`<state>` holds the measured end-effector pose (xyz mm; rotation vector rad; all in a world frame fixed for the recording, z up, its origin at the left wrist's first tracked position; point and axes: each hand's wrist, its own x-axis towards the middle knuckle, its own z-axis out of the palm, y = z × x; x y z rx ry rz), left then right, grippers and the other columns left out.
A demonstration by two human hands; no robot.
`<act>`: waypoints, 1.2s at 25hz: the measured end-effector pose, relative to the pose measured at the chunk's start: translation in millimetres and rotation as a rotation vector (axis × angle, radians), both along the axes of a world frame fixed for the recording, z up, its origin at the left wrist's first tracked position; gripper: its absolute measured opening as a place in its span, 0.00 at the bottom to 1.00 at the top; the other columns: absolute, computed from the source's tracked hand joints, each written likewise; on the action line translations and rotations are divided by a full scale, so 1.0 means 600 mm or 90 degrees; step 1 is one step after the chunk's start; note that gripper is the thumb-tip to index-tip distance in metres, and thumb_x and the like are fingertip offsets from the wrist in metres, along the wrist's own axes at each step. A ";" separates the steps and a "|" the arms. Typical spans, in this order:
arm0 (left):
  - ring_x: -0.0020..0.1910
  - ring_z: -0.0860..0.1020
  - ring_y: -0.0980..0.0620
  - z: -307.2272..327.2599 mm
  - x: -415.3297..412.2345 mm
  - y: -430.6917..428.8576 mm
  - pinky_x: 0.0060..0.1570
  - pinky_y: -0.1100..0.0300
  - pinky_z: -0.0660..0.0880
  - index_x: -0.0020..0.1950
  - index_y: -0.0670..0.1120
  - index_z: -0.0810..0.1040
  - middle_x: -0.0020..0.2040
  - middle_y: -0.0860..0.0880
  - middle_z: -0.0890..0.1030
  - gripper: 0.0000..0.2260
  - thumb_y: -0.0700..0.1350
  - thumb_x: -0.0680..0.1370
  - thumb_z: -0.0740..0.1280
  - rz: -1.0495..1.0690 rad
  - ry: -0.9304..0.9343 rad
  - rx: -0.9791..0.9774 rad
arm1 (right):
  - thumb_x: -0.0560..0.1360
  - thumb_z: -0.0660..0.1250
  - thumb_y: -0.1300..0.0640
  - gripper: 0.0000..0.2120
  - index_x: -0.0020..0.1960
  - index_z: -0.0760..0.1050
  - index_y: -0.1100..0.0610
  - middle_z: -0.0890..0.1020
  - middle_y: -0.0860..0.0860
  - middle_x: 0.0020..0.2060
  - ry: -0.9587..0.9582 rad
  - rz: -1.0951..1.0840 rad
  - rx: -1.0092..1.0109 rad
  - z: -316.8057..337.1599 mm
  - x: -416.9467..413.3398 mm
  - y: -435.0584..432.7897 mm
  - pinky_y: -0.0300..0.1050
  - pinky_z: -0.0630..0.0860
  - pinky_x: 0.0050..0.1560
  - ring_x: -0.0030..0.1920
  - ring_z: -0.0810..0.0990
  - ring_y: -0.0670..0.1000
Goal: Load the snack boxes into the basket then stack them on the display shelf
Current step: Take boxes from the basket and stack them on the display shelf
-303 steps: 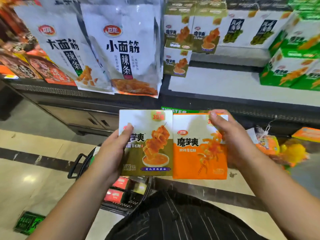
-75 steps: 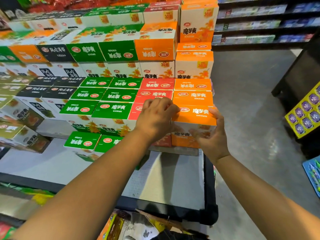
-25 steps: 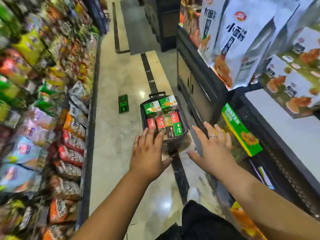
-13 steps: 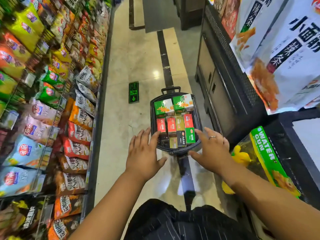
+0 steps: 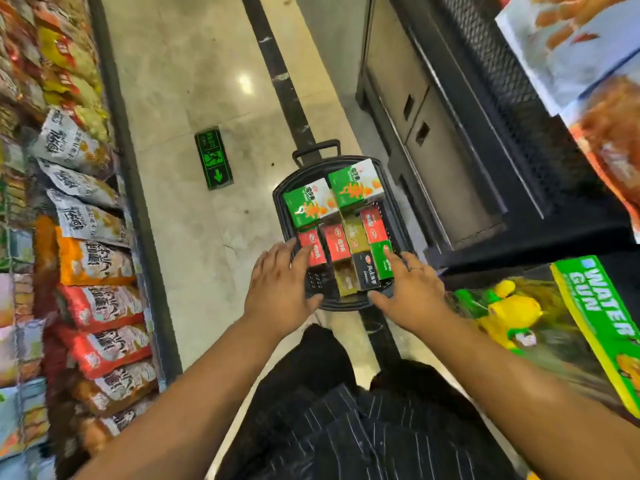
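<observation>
Here the pale tiled floor [image 5: 187, 81] fills the middle of the frame, with a dark stripe running down it. Along the left edge stands a rack of snack bags [image 5: 90, 265]. A dark display cabinet [image 5: 446, 140] rises on the right, and below it at the right edge lies a green and yellow water gun pack [image 5: 602, 327].

A black basket [image 5: 346, 304] sits on the floor at the centre, its handle [image 5: 317, 150] pointing to the top of the frame. Snack boxes are packed inside. Two large green boxes [image 5: 310, 206] lie at the far end. Nearer the person stand red boxes [image 5: 337, 242], an olive box [image 5: 355, 230], a black box [image 5: 366, 276] and a small green box [image 5: 382, 261].

Both hands reach over the basket's near end, fingers stretched out and spread, gripping nothing. The left hand [image 5: 280, 289] lies over the near left corner, its fingertips at a red box by the rim. The right hand [image 5: 412, 292] lies over the near right corner, one finger on the small green box. Whether the palms touch the rim cannot be told.

A green exit sign [image 5: 213, 159] lies flat on the floor, left of the basket and apart from it. A thin ring [image 5: 415, 269] shows on one right finger.
</observation>
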<state>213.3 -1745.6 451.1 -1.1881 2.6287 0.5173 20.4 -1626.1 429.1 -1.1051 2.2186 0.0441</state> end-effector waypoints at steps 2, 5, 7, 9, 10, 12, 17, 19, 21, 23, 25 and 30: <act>0.74 0.63 0.40 -0.035 -0.002 -0.057 0.74 0.45 0.56 0.76 0.47 0.63 0.76 0.42 0.65 0.38 0.57 0.71 0.73 -0.056 0.000 -0.004 | 0.74 0.66 0.38 0.42 0.79 0.49 0.50 0.58 0.57 0.76 -0.022 -0.067 0.020 -0.038 0.015 -0.033 0.58 0.59 0.73 0.75 0.58 0.61; 0.73 0.65 0.40 -0.096 -0.016 -0.117 0.73 0.44 0.59 0.75 0.46 0.65 0.74 0.41 0.67 0.39 0.55 0.69 0.75 -0.108 -0.019 0.023 | 0.74 0.67 0.41 0.41 0.79 0.50 0.50 0.59 0.57 0.75 -0.059 -0.149 0.049 -0.113 0.028 -0.067 0.58 0.62 0.71 0.74 0.59 0.61; 0.71 0.68 0.38 -0.147 -0.025 -0.139 0.71 0.43 0.62 0.74 0.45 0.66 0.72 0.40 0.69 0.38 0.53 0.68 0.77 -0.123 -0.023 0.036 | 0.74 0.68 0.42 0.41 0.79 0.51 0.51 0.60 0.57 0.75 -0.080 -0.203 0.063 -0.163 0.031 -0.078 0.59 0.64 0.70 0.73 0.60 0.61; 0.69 0.70 0.37 -0.209 -0.032 -0.149 0.69 0.42 0.65 0.73 0.44 0.68 0.70 0.39 0.71 0.38 0.54 0.67 0.77 -0.139 -0.036 0.055 | 0.73 0.69 0.43 0.41 0.78 0.53 0.51 0.62 0.57 0.73 -0.092 -0.241 0.085 -0.220 0.028 -0.088 0.59 0.66 0.69 0.72 0.62 0.62; 0.68 0.70 0.36 -0.247 -0.036 -0.151 0.68 0.42 0.66 0.73 0.44 0.68 0.70 0.39 0.71 0.39 0.54 0.67 0.78 -0.139 -0.044 0.070 | 0.73 0.69 0.43 0.41 0.78 0.53 0.51 0.63 0.57 0.73 -0.100 -0.250 0.099 -0.259 0.025 -0.093 0.59 0.66 0.69 0.71 0.63 0.62; 0.68 0.70 0.36 -0.314 -0.041 -0.152 0.68 0.41 0.67 0.73 0.43 0.68 0.70 0.38 0.71 0.39 0.54 0.66 0.78 -0.132 -0.047 0.097 | 0.72 0.71 0.42 0.41 0.78 0.55 0.52 0.65 0.58 0.71 -0.111 -0.262 0.118 -0.329 0.016 -0.103 0.58 0.66 0.69 0.71 0.64 0.62; 0.72 0.66 0.39 -0.463 -0.038 -0.134 0.71 0.43 0.65 0.75 0.45 0.65 0.72 0.40 0.69 0.39 0.53 0.69 0.77 -0.092 -0.059 0.156 | 0.72 0.73 0.45 0.40 0.77 0.57 0.54 0.66 0.60 0.69 -0.110 -0.293 0.116 -0.495 -0.011 -0.111 0.56 0.67 0.69 0.70 0.65 0.62; 0.73 0.65 0.40 -0.510 -0.036 -0.129 0.72 0.43 0.64 0.75 0.46 0.64 0.73 0.41 0.68 0.39 0.53 0.69 0.76 -0.062 -0.060 0.181 | 0.72 0.73 0.45 0.41 0.77 0.57 0.54 0.66 0.60 0.69 -0.101 -0.294 0.112 -0.548 -0.020 -0.115 0.55 0.66 0.68 0.69 0.65 0.62; 0.74 0.63 0.41 -0.549 -0.038 -0.124 0.73 0.44 0.62 0.76 0.47 0.63 0.74 0.42 0.66 0.38 0.52 0.70 0.76 -0.031 -0.062 0.198 | 0.72 0.73 0.45 0.42 0.77 0.55 0.55 0.64 0.60 0.70 -0.081 -0.298 0.115 -0.593 -0.024 -0.117 0.55 0.66 0.67 0.70 0.64 0.63; 0.75 0.61 0.42 -0.576 -0.045 -0.116 0.74 0.47 0.60 0.77 0.47 0.62 0.75 0.43 0.65 0.38 0.52 0.71 0.75 -0.009 -0.063 0.213 | 0.72 0.73 0.44 0.44 0.77 0.53 0.56 0.63 0.61 0.70 -0.030 -0.290 0.116 -0.620 -0.018 -0.115 0.54 0.66 0.67 0.69 0.63 0.62; 0.75 0.61 0.42 -0.597 -0.055 -0.108 0.74 0.49 0.58 0.77 0.47 0.62 0.75 0.43 0.64 0.37 0.52 0.72 0.74 -0.004 -0.059 0.216 | 0.72 0.72 0.43 0.45 0.78 0.52 0.58 0.63 0.62 0.70 0.017 -0.279 0.106 -0.638 -0.004 -0.114 0.53 0.65 0.67 0.69 0.63 0.62; 0.75 0.60 0.42 -0.622 -0.081 -0.101 0.74 0.50 0.56 0.77 0.48 0.61 0.75 0.43 0.64 0.36 0.52 0.74 0.73 0.015 -0.066 0.229 | 0.70 0.74 0.43 0.44 0.76 0.56 0.59 0.64 0.59 0.69 0.040 -0.326 0.113 -0.662 0.016 -0.116 0.55 0.68 0.66 0.68 0.64 0.61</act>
